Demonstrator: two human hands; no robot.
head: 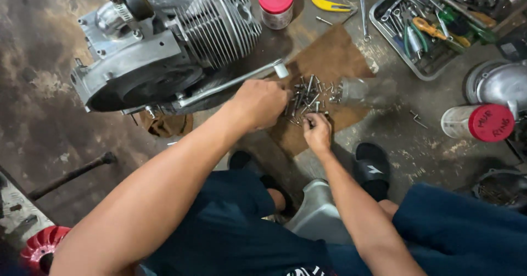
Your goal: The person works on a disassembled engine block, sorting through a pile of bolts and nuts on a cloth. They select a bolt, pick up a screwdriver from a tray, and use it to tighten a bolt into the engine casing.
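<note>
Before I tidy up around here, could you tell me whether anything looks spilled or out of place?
Yes. A clear jar lies tipped on its side on the brown cloth, with bolts and screws spilled beside its mouth. Both hands, left and right, are in that pile. A few loose bolts lie on bare floor.

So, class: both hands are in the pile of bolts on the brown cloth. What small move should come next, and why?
Probably the right hand lifts out the piece it is pinching, since its fingertips already close on something small at the edge of the pile of bolts, while the left hand rests on the pile's other side.
</note>
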